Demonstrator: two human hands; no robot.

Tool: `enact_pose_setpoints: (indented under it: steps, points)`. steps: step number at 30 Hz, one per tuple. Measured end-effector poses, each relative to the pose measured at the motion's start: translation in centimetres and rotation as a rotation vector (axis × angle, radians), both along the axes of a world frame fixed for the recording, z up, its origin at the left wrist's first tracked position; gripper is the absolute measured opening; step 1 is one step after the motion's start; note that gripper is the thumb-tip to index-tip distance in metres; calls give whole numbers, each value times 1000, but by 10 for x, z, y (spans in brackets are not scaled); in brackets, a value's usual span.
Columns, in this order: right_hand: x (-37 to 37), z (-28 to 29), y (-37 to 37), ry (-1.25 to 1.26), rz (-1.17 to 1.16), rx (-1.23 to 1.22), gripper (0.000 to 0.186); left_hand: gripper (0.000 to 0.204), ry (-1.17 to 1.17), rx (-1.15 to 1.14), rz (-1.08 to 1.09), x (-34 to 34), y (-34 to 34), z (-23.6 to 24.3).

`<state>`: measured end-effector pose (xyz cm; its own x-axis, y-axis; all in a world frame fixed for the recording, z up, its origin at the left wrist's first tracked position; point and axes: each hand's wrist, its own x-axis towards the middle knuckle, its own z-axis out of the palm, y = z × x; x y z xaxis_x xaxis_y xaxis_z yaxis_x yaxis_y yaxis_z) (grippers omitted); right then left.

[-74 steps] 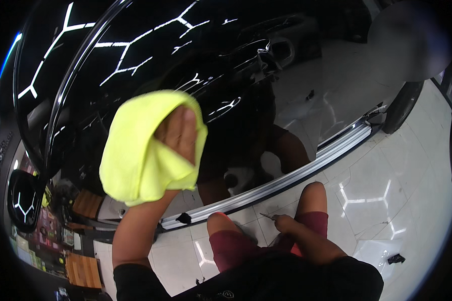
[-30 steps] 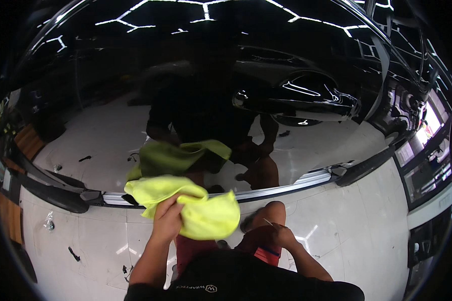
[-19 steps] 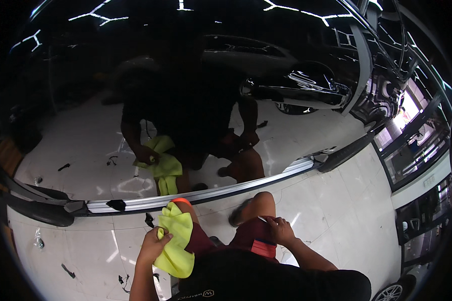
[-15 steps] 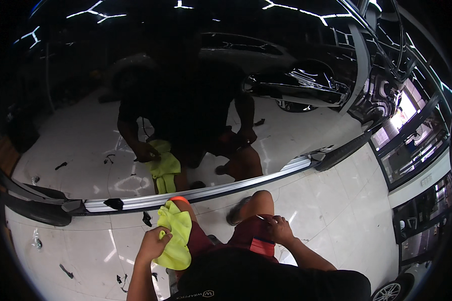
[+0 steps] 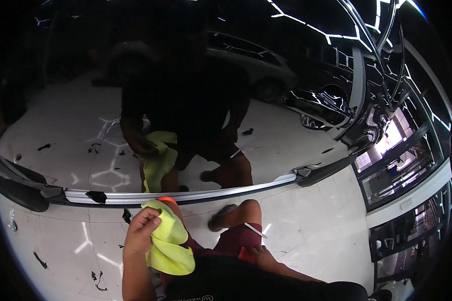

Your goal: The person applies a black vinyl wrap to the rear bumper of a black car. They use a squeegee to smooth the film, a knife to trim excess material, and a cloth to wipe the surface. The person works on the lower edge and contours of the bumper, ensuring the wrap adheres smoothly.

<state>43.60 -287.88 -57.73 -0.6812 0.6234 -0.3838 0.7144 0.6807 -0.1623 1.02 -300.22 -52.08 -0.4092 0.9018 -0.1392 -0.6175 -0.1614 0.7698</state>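
Note:
My left hand (image 5: 143, 228) is closed on a yellow-green cloth (image 5: 171, 246), which hangs in folds beside my left knee. My right hand (image 5: 266, 258) is low at my right thigh, its fingers bent at the edge of a flat red piece (image 5: 246, 254); part of that piece is hidden. Across the dark red shorts near my right knee lies a thin white stick-like tool (image 5: 255, 230), apart from my fingers. In front of me rises a glossy black car door panel (image 5: 196, 165) that mirrors me and the cloth.
A silver ribbed sill (image 5: 186, 196) runs beneath the panel, with a black scrap (image 5: 96, 196) on it. More dark scraps (image 5: 99, 281) lie on the pale tiled floor (image 5: 306, 241). A black door handle (image 5: 321, 106) juts out at upper right. Glass doors (image 5: 402, 165) stand at right.
My right hand has let go of the white tool and moved down to the red piece. My left hand has lifted slightly with the cloth. The view has shifted rightward.

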Motion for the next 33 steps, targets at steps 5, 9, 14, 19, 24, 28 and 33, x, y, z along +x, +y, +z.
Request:
enact_pose_setpoints:
  steps: [5, 9, 14, 19, 24, 28, 33]
  points:
    - [-5, 6, -1, -68, 19, -85, 55, 7, 15, -51, -178, 17, 20, -51]
    - [-40, 39, 33, 67, -85, -285, 36, 6, -38, -146, -177, 4, 38, -91]
    - [-97, 180, 88, 905, -558, -215, 67, 5, 57, -247, -37, -7, 43, -132]
    - [-163, 327, 79, 802, 187, 375, 78, 6, 188, -289, -76, -22, 40, -136]
    - [-205, 402, 88, 497, 479, 947, 46, 14, 165, -280, -273, -15, 31, -140]
    - [-225, 425, 118, 442, 426, 894, 24, 19, 186, -359, -411, -9, 23, -130]
    - [-246, 456, 147, 264, 624, 898, 19, 19, 328, -351, -414, -7, 20, -143]
